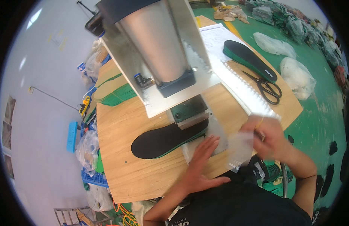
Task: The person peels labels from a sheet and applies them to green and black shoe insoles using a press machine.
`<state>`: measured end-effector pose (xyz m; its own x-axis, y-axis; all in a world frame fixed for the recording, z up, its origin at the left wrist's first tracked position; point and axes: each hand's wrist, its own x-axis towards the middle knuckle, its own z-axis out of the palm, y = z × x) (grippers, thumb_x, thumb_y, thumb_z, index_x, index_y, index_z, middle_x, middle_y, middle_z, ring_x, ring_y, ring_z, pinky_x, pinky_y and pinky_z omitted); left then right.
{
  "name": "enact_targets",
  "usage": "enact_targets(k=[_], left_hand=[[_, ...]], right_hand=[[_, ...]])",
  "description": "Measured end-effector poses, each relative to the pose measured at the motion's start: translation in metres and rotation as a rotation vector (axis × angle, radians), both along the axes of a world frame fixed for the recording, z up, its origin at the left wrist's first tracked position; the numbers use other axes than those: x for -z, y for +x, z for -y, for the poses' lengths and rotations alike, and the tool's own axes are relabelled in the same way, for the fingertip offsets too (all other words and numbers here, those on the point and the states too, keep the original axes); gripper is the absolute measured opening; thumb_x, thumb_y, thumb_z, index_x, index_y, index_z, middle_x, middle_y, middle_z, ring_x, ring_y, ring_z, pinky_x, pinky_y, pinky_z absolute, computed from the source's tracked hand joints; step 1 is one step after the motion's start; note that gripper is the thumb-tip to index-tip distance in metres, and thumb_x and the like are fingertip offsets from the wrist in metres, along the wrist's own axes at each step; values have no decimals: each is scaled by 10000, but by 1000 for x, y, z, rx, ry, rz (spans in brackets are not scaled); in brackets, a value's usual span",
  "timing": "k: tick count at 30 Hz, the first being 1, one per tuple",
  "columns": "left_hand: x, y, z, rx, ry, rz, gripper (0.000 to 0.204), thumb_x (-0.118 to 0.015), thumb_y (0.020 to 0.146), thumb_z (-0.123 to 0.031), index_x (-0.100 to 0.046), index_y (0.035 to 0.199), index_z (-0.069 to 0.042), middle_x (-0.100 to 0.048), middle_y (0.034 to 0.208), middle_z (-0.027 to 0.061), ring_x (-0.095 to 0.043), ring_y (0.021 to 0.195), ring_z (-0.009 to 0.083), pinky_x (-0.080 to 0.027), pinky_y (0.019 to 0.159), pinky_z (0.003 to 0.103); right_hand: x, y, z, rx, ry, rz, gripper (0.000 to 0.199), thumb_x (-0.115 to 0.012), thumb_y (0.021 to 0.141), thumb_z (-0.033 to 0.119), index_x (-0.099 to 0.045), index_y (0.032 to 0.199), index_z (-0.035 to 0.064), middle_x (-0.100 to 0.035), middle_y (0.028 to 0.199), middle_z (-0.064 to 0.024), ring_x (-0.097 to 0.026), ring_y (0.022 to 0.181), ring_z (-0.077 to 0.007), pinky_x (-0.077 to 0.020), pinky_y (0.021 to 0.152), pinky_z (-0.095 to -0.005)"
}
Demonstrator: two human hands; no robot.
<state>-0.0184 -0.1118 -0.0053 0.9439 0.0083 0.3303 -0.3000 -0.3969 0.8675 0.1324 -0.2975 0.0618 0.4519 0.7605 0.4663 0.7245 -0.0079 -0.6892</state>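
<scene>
A black insole with a green underside lies under the head of a pneumatic press, one end beneath the pressing block. My left hand is open beside that end, fingers stretched over the press's metal base plate and thumb spread apart. It holds nothing. My right hand, smeared by motion, is closed on a translucent sheet of film. Small white prints show at the film's lower end. The film hangs to the right of the base plate, apart from the insole.
On the wooden table are a stack of green-edged insoles at left, a spiral notebook, another black insole and black-handled scissors at right. Plastic bags lie on the green floor. The press's cylinder rises in front of me.
</scene>
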Motion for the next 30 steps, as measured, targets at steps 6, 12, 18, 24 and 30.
enact_targets(k=[6,12,18,24,30], left_hand=[[11,1,31,-20,-450,-327,371,-691,846,-195,-602,1144,7,-654,1049,105,-625,977,226,-493,846,333],[23,1,29,-99,-844,-507,172,-555,928,-122,-625,902,33,-655,733,127,-604,603,162,-504,580,289],[25,-3,12,-202,-1000,-539,173,-546,929,-115,-623,907,39,-647,776,133,-624,665,188,-515,638,300],[23,-3,8,-109,-893,-593,192,-523,950,-116,-623,934,48,-640,790,117,-628,724,173,-510,673,289],[25,1,9,-77,-888,-593,206,-518,959,-125,-621,975,52,-649,819,122,-640,745,173,-516,663,280]], right_hand=[[12,-27,-10,91,124,-268,77,-602,849,45,-624,912,5,-642,766,-97,-606,614,-150,-467,557,-262],[70,127,38,676,49,-96,185,-588,856,108,-609,1008,6,-652,891,-142,-639,823,-230,-492,739,-328],[89,146,72,753,-515,310,248,-557,715,-9,-560,960,-47,-609,991,-248,-565,933,-413,-447,860,-462],[69,153,67,719,-617,137,443,-610,703,8,-512,1132,-43,-600,996,-253,-576,946,-401,-449,844,-441],[44,144,89,684,-454,-231,578,-687,748,52,-457,1270,-40,-533,691,-32,-595,710,-146,-474,646,-297]])
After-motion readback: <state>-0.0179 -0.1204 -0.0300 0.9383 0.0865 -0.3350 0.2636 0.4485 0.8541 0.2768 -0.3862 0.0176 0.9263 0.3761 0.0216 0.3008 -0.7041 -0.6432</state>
